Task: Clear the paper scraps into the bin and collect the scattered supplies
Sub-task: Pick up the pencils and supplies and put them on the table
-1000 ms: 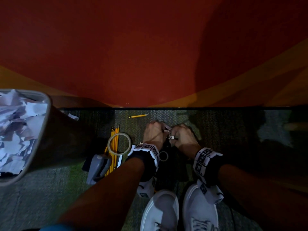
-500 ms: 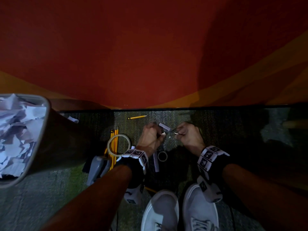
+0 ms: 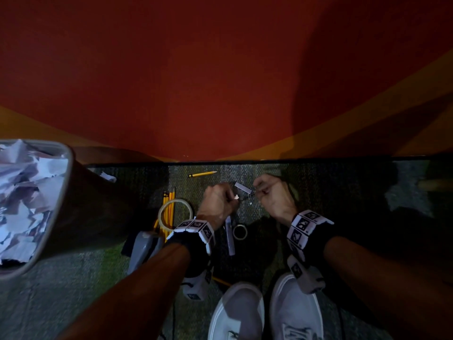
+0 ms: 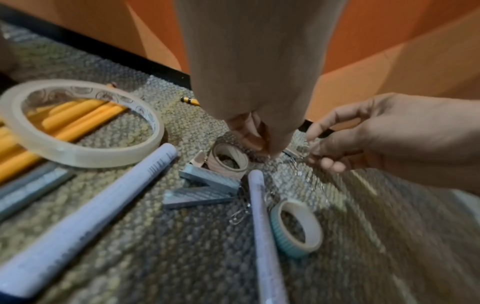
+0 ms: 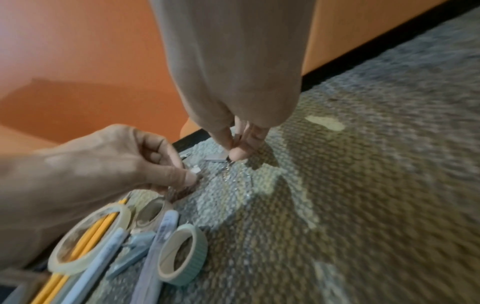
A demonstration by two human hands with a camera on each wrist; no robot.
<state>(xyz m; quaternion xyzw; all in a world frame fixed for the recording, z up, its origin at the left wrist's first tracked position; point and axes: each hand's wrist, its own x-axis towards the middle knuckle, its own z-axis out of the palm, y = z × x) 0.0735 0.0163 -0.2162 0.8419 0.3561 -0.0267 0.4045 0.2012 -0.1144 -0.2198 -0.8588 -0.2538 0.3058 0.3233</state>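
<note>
My left hand (image 3: pixel 218 202) and right hand (image 3: pixel 272 195) hover low over the carpet near the wall, a small gap between them. The left thumb and forefinger pinch a small white piece (image 5: pixel 194 170). The right fingertips (image 4: pixel 311 133) pinch loose paper clips (image 4: pixel 303 145), and more clips (image 3: pixel 248 201) trail on the carpet below. A grey staple strip (image 3: pixel 243 187) lies just beyond the hands. The bin (image 3: pixel 69 163) at the left is full of paper scraps (image 3: pixel 24 197). One scrap (image 3: pixel 107 176) lies on the floor behind it.
Left of my left hand lie yellow pencils (image 3: pixel 169 204) under a clear tape roll (image 3: pixel 175 214), and a grey stapler (image 3: pixel 142 249). A lone pencil (image 3: pixel 202 174) lies by the wall. A small tape roll (image 3: pixel 240 231), pale tubes (image 4: pixel 262 226) and staple strips (image 4: pixel 207 181) lie near my shoes (image 3: pixel 237 312).
My hands were pressed together a second ago and have drawn apart. The left hand has shifted left with the white piece in its fingers.
</note>
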